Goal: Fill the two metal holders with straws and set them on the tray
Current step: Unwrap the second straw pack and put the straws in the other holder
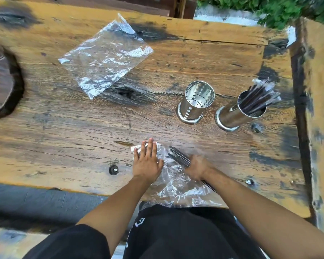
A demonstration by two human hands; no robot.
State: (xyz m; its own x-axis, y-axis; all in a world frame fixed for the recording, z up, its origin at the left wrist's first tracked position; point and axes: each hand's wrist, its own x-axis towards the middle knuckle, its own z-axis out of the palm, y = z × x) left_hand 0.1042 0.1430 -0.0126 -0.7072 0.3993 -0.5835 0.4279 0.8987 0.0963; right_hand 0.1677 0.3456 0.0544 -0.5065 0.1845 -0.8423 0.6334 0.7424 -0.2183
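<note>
Seen from above: a rough wooden table (pixel 82 128). Near the front edge, left hand (pixel 147 161) flat and open, fingers spread, pressing down a crinkled clear plastic bag (pixel 176 186). Just beside it, right hand (pixel 196 167), blurred, closed around a bundle of dark straws (pixel 179 157) partway out of the bag. Long axis of the bundle slanting from lower right to upper left, free ends pointing away from the body and toward the left hand.

Farther back and to the right, two shiny metal holders standing upright, side by side but apart. Nearer one, the empty holder (pixel 195 102), perforated, nothing inside. Beyond it to the right, the filled holder (pixel 238 113), already bristling with straws.

Up and to the right of the grip lies the empty holder, closer to the right hand than to the left. Likely next: bundle tipped upright, then lowered ends-first into that mouth.

At far left, a dark round wooden slab (pixel 0 81), possibly the tray, well apart from both holders. Behind centre, a second, emptied plastic bag (pixel 105 58) lying flat.
</note>
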